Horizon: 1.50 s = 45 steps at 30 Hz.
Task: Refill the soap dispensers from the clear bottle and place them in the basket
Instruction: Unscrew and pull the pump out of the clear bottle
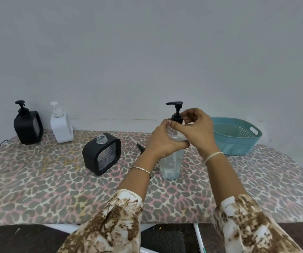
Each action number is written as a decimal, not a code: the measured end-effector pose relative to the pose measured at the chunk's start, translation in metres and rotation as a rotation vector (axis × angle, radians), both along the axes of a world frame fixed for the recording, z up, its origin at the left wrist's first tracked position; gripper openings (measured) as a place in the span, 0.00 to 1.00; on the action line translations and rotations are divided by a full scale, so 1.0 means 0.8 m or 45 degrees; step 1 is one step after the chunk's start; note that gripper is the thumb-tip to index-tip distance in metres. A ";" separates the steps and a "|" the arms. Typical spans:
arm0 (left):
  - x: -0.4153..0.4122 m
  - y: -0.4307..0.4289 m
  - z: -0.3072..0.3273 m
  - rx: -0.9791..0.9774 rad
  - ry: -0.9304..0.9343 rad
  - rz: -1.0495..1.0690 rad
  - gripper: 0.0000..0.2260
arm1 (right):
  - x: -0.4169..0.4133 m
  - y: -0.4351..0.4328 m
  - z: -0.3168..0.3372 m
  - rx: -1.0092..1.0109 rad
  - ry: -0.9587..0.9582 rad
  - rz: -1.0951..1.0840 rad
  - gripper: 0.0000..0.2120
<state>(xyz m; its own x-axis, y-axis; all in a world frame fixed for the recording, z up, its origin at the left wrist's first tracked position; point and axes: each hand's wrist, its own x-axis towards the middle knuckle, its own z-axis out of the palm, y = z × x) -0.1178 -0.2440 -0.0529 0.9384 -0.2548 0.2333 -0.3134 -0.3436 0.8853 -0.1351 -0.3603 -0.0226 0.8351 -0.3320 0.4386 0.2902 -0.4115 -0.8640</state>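
The clear bottle (171, 165) stands upright on the table, holding some clear liquid. My left hand (163, 141) wraps around its shoulder. My right hand (197, 127) pinches the collar of its black pump (176, 112). A black square dispenser (101, 156) sits uncapped to the left, its threaded neck bare. A loose black pump (140, 147) lies behind my left wrist, mostly hidden. At the back left stand a black dispenser (28, 125) and a white dispenser (61, 125), both with pumps on. The teal basket (236, 143) sits at the back right.
The table (37, 189) wears a leopard-print cover and backs onto a plain grey wall. Its front edge runs just above my patterned sleeves. A dark floor and a white rod show below the edge.
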 end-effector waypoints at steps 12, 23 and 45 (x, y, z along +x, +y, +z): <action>-0.003 -0.002 0.007 0.062 0.009 -0.015 0.18 | -0.005 0.007 0.003 -0.025 0.031 0.109 0.14; -0.005 -0.003 0.004 0.033 0.006 0.030 0.29 | -0.009 -0.016 0.017 -0.041 0.088 0.105 0.12; 0.001 -0.001 0.004 0.075 0.055 -0.008 0.31 | -0.043 -0.056 0.121 0.095 -0.207 0.061 0.07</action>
